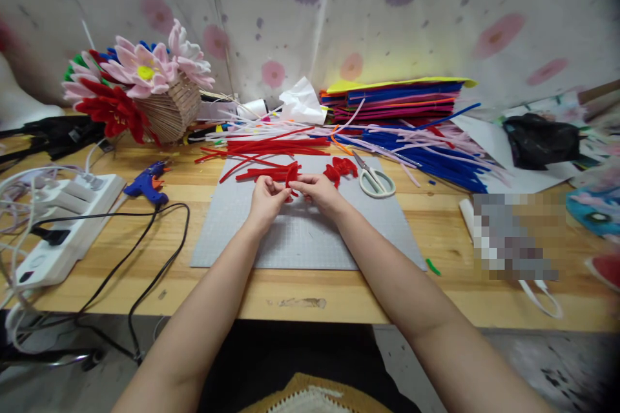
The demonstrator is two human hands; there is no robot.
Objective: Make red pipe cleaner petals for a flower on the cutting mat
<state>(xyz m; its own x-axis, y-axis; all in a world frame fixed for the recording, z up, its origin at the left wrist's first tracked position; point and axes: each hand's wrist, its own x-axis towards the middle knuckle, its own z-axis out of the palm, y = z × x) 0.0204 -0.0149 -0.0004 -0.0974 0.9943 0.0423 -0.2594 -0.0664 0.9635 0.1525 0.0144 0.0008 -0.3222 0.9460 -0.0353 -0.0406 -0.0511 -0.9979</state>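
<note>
Over a grey cutting mat [300, 245], both of my hands meet on one bent red pipe cleaner [291, 174]. My left hand [268, 200] pinches it low from the left, fingers curled. From the right, my right hand [317, 192] pinches the same piece, thumb and fingertips close to the left ones. Its lower end is partly hidden by my fingers. Straight red pipe cleaners [254, 173] lie on the mat just behind my left hand. Shaped red pieces [343, 168] rest behind my right hand, beside scissors [371, 175] with pale handles.
A blue glue gun [149, 184] and a white power strip [72, 232] with looping black cables occupy the left. Behind stand a basket of fuzzy flowers [140, 77] and piles of blue pipe cleaners [436, 158]. A blurred-out object [520, 239] lies at right.
</note>
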